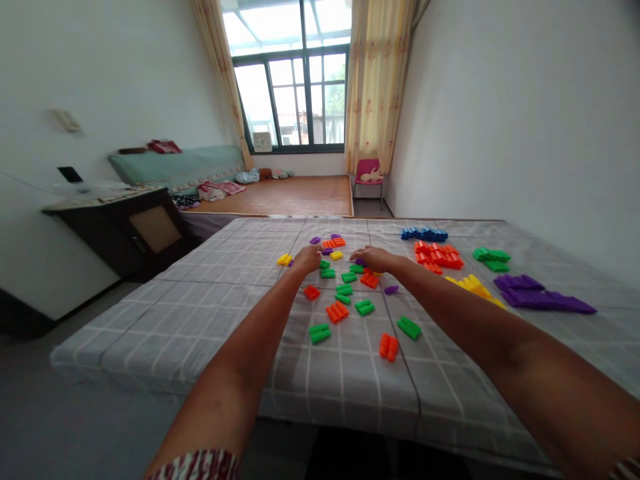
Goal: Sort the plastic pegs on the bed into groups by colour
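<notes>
Loose plastic toy pieces, shaped like joined ribbed tubes, lie scattered over the middle of the table. My left hand (309, 257) is low among them with its fingers curled together; what they hold, if anything, is hidden. Just right of it are a green piece (327, 273) and a yellow piece (337, 255). My right hand (374, 257) reaches in from the right, its fingers bent down and closed over a purple piece (360, 262). Below that hand sit an orange piece (370, 280) and another green piece (357, 269).
Along the table's right side stand groups sorted by colour: blue (424, 234), orange (438, 255), yellow (475, 290), green (492, 258) and purple (543, 295). A grey checked cloth (200, 300) covers the table. Beyond are a bed (300, 193) and a pink chair (368, 169).
</notes>
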